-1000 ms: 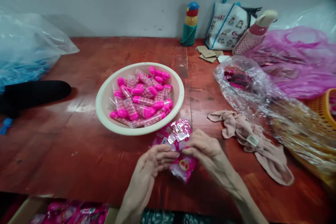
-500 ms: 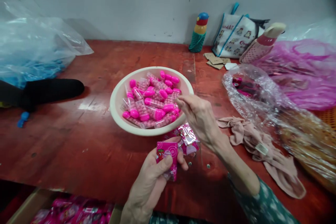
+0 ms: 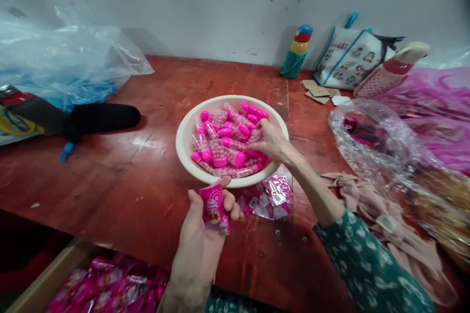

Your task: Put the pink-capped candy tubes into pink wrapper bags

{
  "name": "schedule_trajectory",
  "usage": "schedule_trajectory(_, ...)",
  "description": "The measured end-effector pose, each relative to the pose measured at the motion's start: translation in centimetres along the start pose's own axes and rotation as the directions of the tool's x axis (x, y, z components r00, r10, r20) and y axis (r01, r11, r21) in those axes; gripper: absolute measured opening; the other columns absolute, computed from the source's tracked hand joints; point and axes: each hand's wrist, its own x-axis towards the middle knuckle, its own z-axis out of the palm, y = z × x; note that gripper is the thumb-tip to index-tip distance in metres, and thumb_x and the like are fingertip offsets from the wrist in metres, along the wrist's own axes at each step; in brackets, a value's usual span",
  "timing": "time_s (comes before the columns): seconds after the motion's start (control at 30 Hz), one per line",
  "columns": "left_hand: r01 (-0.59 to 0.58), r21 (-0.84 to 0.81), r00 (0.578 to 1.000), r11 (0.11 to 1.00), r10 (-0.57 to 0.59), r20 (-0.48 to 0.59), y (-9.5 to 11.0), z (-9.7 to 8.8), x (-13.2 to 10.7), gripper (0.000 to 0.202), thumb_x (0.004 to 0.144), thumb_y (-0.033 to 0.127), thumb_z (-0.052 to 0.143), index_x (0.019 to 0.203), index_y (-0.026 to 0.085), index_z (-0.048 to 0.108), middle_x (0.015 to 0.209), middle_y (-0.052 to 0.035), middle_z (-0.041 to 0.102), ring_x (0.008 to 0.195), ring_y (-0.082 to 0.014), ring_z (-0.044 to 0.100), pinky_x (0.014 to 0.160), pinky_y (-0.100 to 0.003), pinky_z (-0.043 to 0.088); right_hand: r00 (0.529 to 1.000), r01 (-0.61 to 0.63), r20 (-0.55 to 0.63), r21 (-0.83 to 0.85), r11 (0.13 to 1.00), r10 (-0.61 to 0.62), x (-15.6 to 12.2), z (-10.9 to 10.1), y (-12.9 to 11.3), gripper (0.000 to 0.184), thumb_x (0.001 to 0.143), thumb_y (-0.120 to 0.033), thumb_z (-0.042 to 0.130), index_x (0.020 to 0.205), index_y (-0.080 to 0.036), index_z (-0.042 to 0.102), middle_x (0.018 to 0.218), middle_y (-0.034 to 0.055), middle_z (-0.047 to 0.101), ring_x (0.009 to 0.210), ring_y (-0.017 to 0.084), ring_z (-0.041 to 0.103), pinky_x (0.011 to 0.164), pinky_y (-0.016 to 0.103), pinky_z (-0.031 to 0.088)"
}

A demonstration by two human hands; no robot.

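A person sits or stands at a reddish-brown desk (image 3: 121, 195), seen from their own viewpoint. The left hand (image 3: 200, 244), palm up, grips a shiny pink pouch (image 3: 213, 203) between thumb and fingers, just in front of a cream bowl (image 3: 183, 149). The bowl holds a jumble of clear tubes (image 3: 235, 144) with bright pink caps and pale pink beads inside. The right hand (image 3: 271, 141) is over the bowl's right side, its curled fingers among the tubes; whether they have closed on one cannot be told. More flat packets (image 3: 277, 190) lie beside the bowl's near right edge. The step in hand seems to be picking out a tube. The next move calls for a sure pinch on a single tube, with the pouch kept steady.
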Motion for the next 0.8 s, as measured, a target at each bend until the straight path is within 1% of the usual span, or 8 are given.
schedule_trajectory(0.13,-0.089,-0.066,0.994,0.994,0.084,-0.072,-0.3,-0.4,0.0,0.047,0.087,0.046,0.04,0.098,0.009,0.066,0.062,-0.0011,0.053,0.055,-0.0118,0.052,0.061,-0.028,0.051,0.985,-0.043,-0.16,0.148,0.988,0.067,-3.6,-1.1,-2.1,0.042,0.075,-0.029,0.06,0.111,-0.016,0.042,0.085,0.0036,0.058,0.073,0.017,0.056,0.067,0.033,0.046)
schedule_trajectory(0.17,-0.116,-0.071,0.989,0.991,0.108,-0.098,-0.3,-0.4,-0.1,0.045,0.088,0.045,0.04,0.099,0.009,0.065,0.064,-0.0014,0.054,0.058,-0.0118,0.054,0.065,-0.028,0.052,0.974,-0.046,-0.199,0.298,0.953,0.109,-5.2,-1.3,-2.9,0.042,0.077,-0.03,0.06,0.113,-0.018,0.042,0.085,0.0024,0.059,0.073,0.017,0.057,0.067,0.032,0.047)
schedule_trajectory(0.27,-0.191,-0.05,0.968,0.98,0.18,-0.177,-0.6,0.2,-0.4,0.038,0.089,0.039,0.042,0.1,0.01,0.064,0.072,-0.0033,0.058,0.067,-0.0123,0.057,0.074,-0.028,0.051,0.937,-0.144,-0.164,0.623,0.769,0.308,-10.5,-1.2,-5.3,0.037,0.072,-0.031,0.069,0.102,-0.022,0.049,0.081,-0.0006,0.061,0.071,0.014,0.058,0.063,0.026,0.049)
schedule_trajectory(0.33,-0.226,-0.04,0.955,0.973,0.213,-0.204,-0.9,0.8,-0.6,0.035,0.088,0.038,0.044,0.098,0.011,0.064,0.076,-0.004,0.06,0.07,-0.0127,0.058,0.077,-0.029,0.051,0.883,-0.248,-0.092,0.742,0.623,0.461,-13.8,-0.4,-6.6,0.038,0.064,-0.03,0.076,0.09,-0.022,0.049,0.067,-0.0052,0.058,0.06,0.009,0.054,0.054,0.019,0.047)
schedule_trajectory(0.4,-0.246,-0.043,0.948,0.968,0.231,-0.22,-1.3,1.4,-0.8,0.033,0.089,0.038,0.044,0.093,0.012,0.064,0.076,-0.0037,0.06,0.071,-0.0127,0.058,0.079,-0.03,0.051,0.791,-0.342,-0.028,0.808,0.48,0.611,-16.1,0.9,-7.5,0.039,0.061,-0.031,0.079,0.083,-0.021,0.048,0.06,-0.0075,0.055,0.053,0.006,0.05,0.049,0.014,0.043)
schedule_trajectory(0.47,-0.25,-0.053,0.943,0.967,0.231,-0.24,-1.8,1.9,-0.9,0.034,0.089,0.039,0.044,0.089,0.012,0.064,0.076,-0.0033,0.061,0.072,-0.0125,0.058,0.08,-0.03,0.05,0.743,-0.353,0.013,0.857,0.375,0.67,-17.3,2.3,-8.1,0.04,0.06,-0.034,0.079,0.078,-0.02,0.045,0.058,-0.0082,0.053,0.047,0.004,0.045,0.044,0.012,0.041)
schedule_trajectory(0.6,-0.226,-0.064,0.938,0.972,0.199,-0.285,-2.7,2.6,-1.3,0.035,0.086,0.044,0.046,0.089,0.014,0.064,0.079,-0.0032,0.062,0.075,-0.0136,0.06,0.082,-0.031,0.05,0.736,-0.341,0.089,0.905,0.253,0.671,-18.1,4.5,-9.0,0.035,0.069,-0.041,0.071,0.079,-0.021,0.044,0.056,-0.009,0.049,0.04,0.003,0.042,0.037,0.013,0.038)
schedule_trajectory(0.8,-0.299,-0.038,0.916,0.953,0.276,-0.29,-4.2,3.1,-1.1,0.036,0.084,0.048,0.048,0.093,0.017,0.064,0.077,-0.0023,0.063,0.075,-0.015,0.063,0.073,-0.029,0.052,0.722,-0.285,0.056,0.933,0.222,0.69,-18.8,5.5,-9.2,0.031,0.076,-0.046,0.063,0.085,-0.021,0.046,0.063,-0.0064,0.048,0.049,0.006,0.044,0.044,0.014,0.038)
